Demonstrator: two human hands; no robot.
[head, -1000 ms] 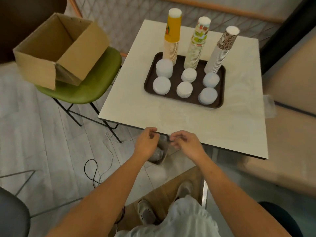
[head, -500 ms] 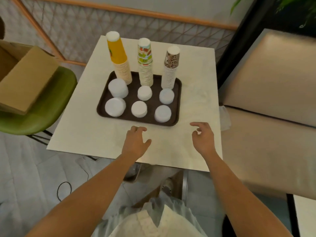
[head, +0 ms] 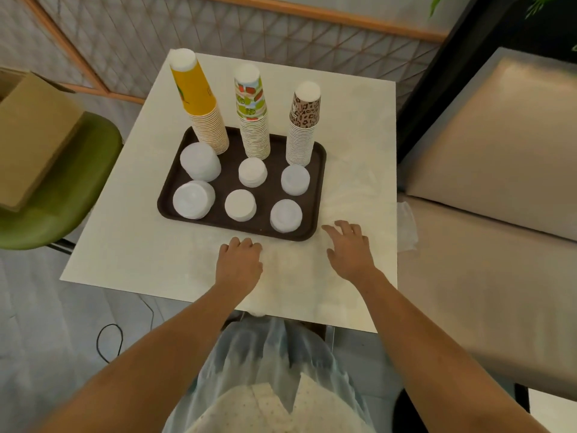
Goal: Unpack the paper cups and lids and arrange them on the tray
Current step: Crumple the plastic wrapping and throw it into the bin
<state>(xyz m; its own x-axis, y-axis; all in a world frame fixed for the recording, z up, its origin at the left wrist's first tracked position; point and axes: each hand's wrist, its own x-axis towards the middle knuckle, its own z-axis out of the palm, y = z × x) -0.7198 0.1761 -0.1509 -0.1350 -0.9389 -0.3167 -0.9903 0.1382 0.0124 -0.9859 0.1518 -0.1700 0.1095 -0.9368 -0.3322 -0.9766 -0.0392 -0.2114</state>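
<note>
A dark brown tray [head: 317, 170] lies on the pale square table [head: 131, 245]. Along its far side stand three upturned cup stacks: a yellow one [head: 199, 104], a fruit-patterned one [head: 253, 114] and a leopard-patterned one [head: 304, 123]. In front of them sit several piles of white lids [head: 193, 200] in two rows. My left hand [head: 239, 264] hovers over the table just short of the tray's near edge, fingers loosely curled, holding nothing. My right hand [head: 348, 248] is spread by the tray's near right corner, empty too.
A cardboard box [head: 31, 135] rests on a green chair [head: 71, 207] at the left. A beige cushioned bench [head: 487, 214] runs along the right, with clear plastic wrap [head: 407, 226] at the table's right edge. A lattice screen [head: 218, 32] stands behind the table.
Both hands have come up from below the table's near edge and moved forward over the tabletop toward the tray. The view has shifted left to right and closer.
</note>
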